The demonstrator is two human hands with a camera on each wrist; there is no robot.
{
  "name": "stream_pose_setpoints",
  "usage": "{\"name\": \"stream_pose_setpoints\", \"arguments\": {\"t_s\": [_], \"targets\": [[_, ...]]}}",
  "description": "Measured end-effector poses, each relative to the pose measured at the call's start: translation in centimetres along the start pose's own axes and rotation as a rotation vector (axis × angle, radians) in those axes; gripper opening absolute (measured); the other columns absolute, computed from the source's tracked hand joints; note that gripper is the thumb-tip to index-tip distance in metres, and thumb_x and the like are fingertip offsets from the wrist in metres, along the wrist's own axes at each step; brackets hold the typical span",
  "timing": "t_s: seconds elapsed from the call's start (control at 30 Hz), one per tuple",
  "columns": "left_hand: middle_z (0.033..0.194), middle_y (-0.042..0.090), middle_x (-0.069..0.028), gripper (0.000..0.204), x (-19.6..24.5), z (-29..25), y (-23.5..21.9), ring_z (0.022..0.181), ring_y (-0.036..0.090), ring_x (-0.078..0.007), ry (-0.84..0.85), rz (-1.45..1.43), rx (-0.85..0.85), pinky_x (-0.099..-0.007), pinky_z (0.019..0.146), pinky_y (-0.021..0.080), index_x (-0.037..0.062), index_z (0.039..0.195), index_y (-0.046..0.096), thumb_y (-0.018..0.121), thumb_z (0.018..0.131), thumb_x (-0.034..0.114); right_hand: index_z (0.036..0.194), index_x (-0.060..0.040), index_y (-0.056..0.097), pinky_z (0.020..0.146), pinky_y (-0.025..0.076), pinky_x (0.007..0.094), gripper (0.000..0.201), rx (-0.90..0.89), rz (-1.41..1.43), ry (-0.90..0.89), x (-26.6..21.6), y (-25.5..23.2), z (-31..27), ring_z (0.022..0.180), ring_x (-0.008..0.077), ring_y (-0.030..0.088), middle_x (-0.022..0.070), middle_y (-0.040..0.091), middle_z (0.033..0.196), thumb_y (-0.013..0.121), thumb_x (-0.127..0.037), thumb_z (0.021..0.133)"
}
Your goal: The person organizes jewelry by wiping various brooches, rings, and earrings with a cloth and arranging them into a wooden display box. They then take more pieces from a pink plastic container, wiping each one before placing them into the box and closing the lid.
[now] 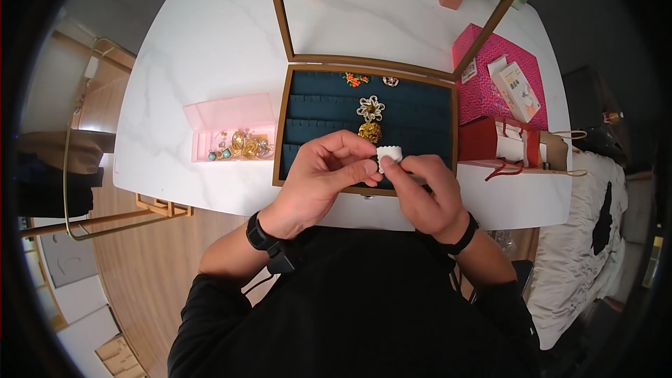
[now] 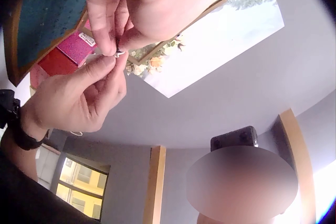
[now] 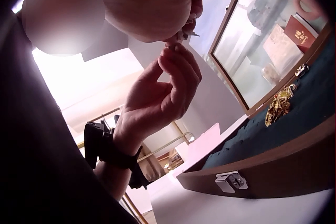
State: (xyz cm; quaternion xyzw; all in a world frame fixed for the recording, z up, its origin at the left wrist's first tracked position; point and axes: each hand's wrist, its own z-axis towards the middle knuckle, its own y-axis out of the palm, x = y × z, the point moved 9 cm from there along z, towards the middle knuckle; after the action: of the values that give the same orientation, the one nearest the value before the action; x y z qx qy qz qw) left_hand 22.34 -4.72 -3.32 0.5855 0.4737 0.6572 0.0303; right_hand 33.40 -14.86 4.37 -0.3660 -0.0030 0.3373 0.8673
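Observation:
In the head view, a small white piece with a scalloped edge (image 1: 390,153) is between my two hands, over the front of an open jewellery box (image 1: 420,112) lined in dark teal. My right hand (image 1: 432,199) pinches it with the thumb in front. From the other side my left hand (image 1: 313,178) pinches it at the fingertips. In the left wrist view the fingertips of both hands meet around a small pale edge (image 2: 119,54). Inside the box lie a silvery flower brooch (image 1: 370,108), a gold brooch (image 1: 369,131) and an orange-red brooch (image 1: 355,80).
The box's glazed lid (image 1: 280,10) stands raised at the back. To the left, an open pink case (image 1: 231,110) holds several pieces of jewellery. A magenta box (image 1: 483,87), a small white carton (image 1: 516,91) and a red paper bag (image 1: 478,141) stand at the right.

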Motion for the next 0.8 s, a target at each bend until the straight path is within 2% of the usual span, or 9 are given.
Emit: {"name": "stream_pose_setpoints", "arguments": {"t_s": [0.07, 0.17, 0.27, 0.37, 0.43, 0.53, 0.8], "targets": [[0.113, 0.078, -0.0075, 0.015, 0.0, 0.0, 0.1, 0.1, 0.074, -0.0146, -0.007, -0.008, 0.006, -0.0305, 0.093, 0.06, 0.0007, 0.117, 0.073, 0.075, 0.103, -0.002, 0.125, 0.0111, 0.077, 0.07, 0.057, 0.033, 0.043, 0.002, -0.009, 0.037, 0.3, 0.0, 0.1, 0.085, 0.0229, 0.066, 0.0113, 0.063, 0.109, 0.081, 0.006, 0.082], [0.112, 0.078, -0.0073, 0.013, 0.0, 0.0, -0.2, 0.102, 0.074, -0.015, 0.031, 0.041, 0.006, -0.0306, 0.094, 0.06, 0.0017, 0.115, 0.073, 0.074, 0.103, -0.003, 0.124, 0.0112, 0.077, 0.07, 0.057, 0.0329, 0.044, 0.012, 0.001, -0.025, -0.4, -0.1, 0.1, 0.085, 0.0228, 0.066, 0.0111, 0.063, 0.109, 0.081, 0.007, 0.081], [0.115, 0.078, -0.0085, 0.016, 0.1, -0.1, -0.6, 0.102, 0.075, -0.0151, 0.033, 0.084, 0.01, -0.03, 0.092, 0.06, 0.0019, 0.116, 0.07, 0.074, 0.102, -0.005, 0.124, 0.0116, 0.077, 0.069, 0.056, 0.0327, 0.044, -0.025, 0.002, 0.037, 0.3, 0.1, 0.0, 0.084, 0.0228, 0.066, 0.0114, 0.063, 0.109, 0.081, 0.007, 0.08], [0.111, 0.079, -0.0068, 0.018, -0.1, -0.2, -0.7, 0.1, 0.075, -0.0139, 0.007, 0.027, -0.007, -0.0299, 0.091, 0.062, 0.0015, 0.118, 0.075, 0.076, 0.102, -0.004, 0.124, 0.012, 0.076, 0.067, 0.055, 0.0327, 0.044, 0.009, 0.014, 0.009, -0.1, -0.1, -0.1, 0.083, 0.0227, 0.066, 0.0118, 0.064, 0.108, 0.081, 0.008, 0.08], [0.112, 0.08, -0.0091, 0.022, -0.4, -0.3, -0.7, 0.098, 0.077, -0.0153, -0.039, 0.054, 0.023, -0.0301, 0.09, 0.063, -0.0002, 0.123, 0.077, 0.077, 0.101, -0.003, 0.125, 0.0114, 0.076, 0.066, 0.055, 0.0325, 0.045, -0.017, 0.029, 0.074, 0.6, -0.2, 0.0, 0.082, 0.0227, 0.066, 0.0118, 0.064, 0.107, 0.08, 0.01, 0.08], [0.113, 0.08, -0.0123, 0.025, -0.5, -0.3, -1.0, 0.099, 0.079, -0.0185, -0.023, 0.07, -0.009, -0.0318, 0.09, 0.065, -0.0019, 0.127, 0.077, 0.077, 0.102, -0.001, 0.124, 0.0106, 0.077, 0.065, 0.055, 0.0315, 0.045, 0.027, 0.016, 0.063, 0.6, -0.3, 0.2, 0.082, 0.0223, 0.066, 0.0119, 0.065, 0.105, 0.079, 0.015, 0.079], [0.114, 0.08, -0.0164, 0.025, -0.5, -0.3, -0.9, 0.099, 0.081, -0.0245, -0.07, 0.026, 0.011, -0.0349, 0.09, 0.067, -0.0056, 0.127, 0.075, 0.074, 0.105, 0.005, 0.122, 0.0099, 0.077, 0.065, 0.055, 0.0309, 0.043, 0.043, 0.035, 0.103, 0.7, -0.4, 0.4, 0.082, 0.0218, 0.066, 0.0116, 0.065, 0.103, 0.078, 0.016, 0.08]]}}
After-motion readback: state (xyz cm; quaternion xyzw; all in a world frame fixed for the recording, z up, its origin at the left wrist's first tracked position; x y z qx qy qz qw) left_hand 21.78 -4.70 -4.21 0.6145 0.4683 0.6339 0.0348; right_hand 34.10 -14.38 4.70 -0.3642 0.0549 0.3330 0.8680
